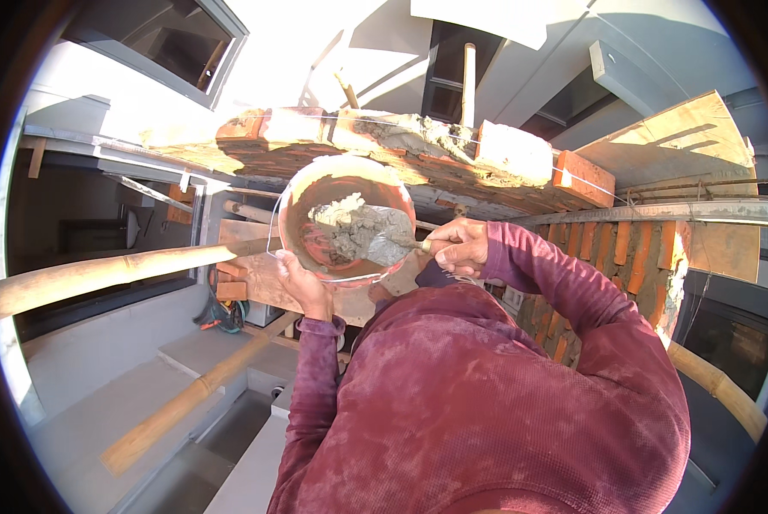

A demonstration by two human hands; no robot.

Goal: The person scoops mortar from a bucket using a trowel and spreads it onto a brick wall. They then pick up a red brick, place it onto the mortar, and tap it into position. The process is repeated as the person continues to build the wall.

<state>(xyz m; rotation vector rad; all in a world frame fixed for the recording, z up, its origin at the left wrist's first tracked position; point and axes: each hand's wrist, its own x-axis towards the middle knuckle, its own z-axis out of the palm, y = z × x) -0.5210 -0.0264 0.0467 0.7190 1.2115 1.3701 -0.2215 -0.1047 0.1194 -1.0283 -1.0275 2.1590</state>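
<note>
A round reddish bucket (pixel 296 201) with a wire handle is tilted toward me, its inside smeared with mortar. Grey mortar (pixel 343 233) lies in a heap at its bottom. My left hand (pixel 307 287) grips the bucket at its lower left rim, by the wire handle; some fingers are hidden behind the wall. With its fingers wrapped round the short handle, my right hand (pixel 458 245) holds a trowel (pixel 391 242). The trowel's grey blade is inside the bucket, against the right side of the mortar.
Beyond the bucket runs a brick wall (pixel 514 152) with wet mortar on top and a string along it. Bamboo poles (pixel 127 272) cross at left, and another pole (pixel 718 385) curves at right. A plywood sheet (pixel 675 150) leans at right; loose bricks (pixel 231 289) lie left.
</note>
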